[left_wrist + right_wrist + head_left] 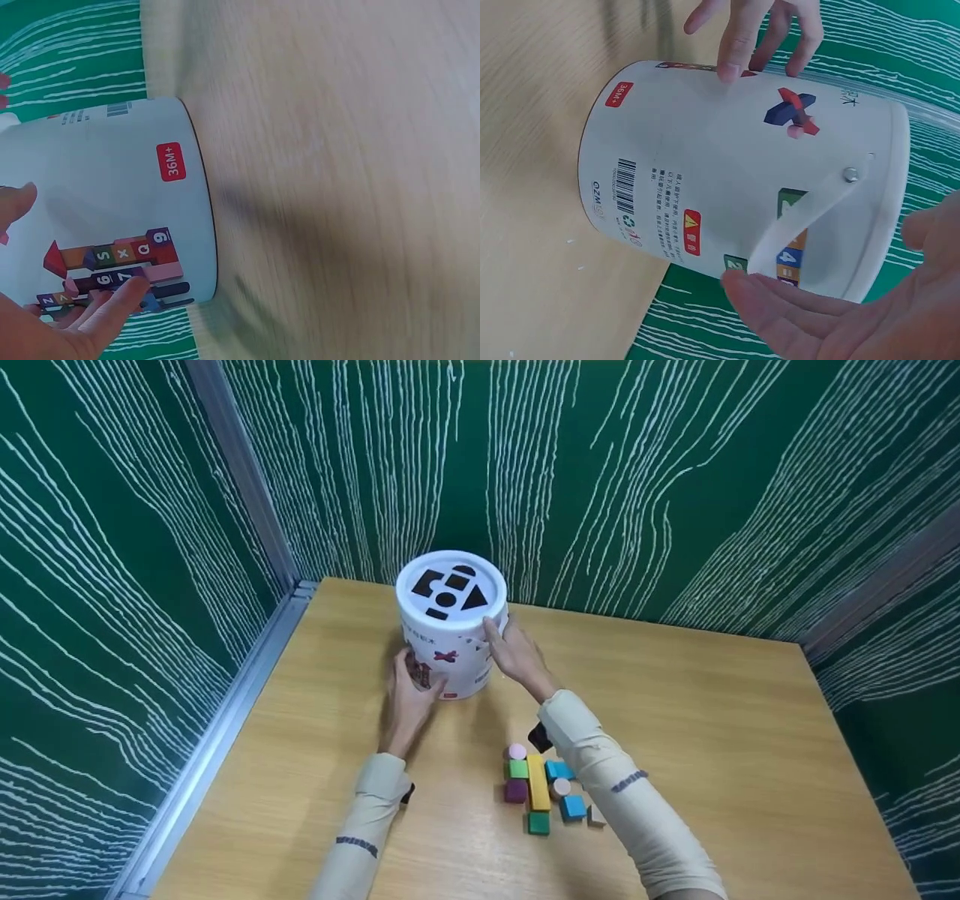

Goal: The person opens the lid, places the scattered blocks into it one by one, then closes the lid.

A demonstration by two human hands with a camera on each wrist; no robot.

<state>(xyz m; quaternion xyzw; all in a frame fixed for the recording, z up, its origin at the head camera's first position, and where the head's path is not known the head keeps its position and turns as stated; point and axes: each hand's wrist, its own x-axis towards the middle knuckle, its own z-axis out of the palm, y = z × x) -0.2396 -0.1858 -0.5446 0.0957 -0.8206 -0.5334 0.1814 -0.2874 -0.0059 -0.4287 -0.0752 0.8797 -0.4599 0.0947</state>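
Observation:
A white cylindrical bucket (442, 660) with printed blocks on its side stands upright on the table. Its white lid (487, 577) has several dark shaped cutouts. My left hand (412, 697) lies against the bucket's lower left side, with fingers spread over the print in the left wrist view. At the upper right side is my right hand (521, 652), its thumb by the rim. In the right wrist view its fingers touch the bucket near the white strap handle (802, 214). Part of each hand is hidden behind the bucket.
Several coloured wooden blocks lie in front of the bucket, among them a long yellow block (538, 784), a purple block (515, 790) and a dark green block (538, 823). My right sleeve partly covers this group. Green panels with white lines (517, 472) rise behind the wooden table (712, 735).

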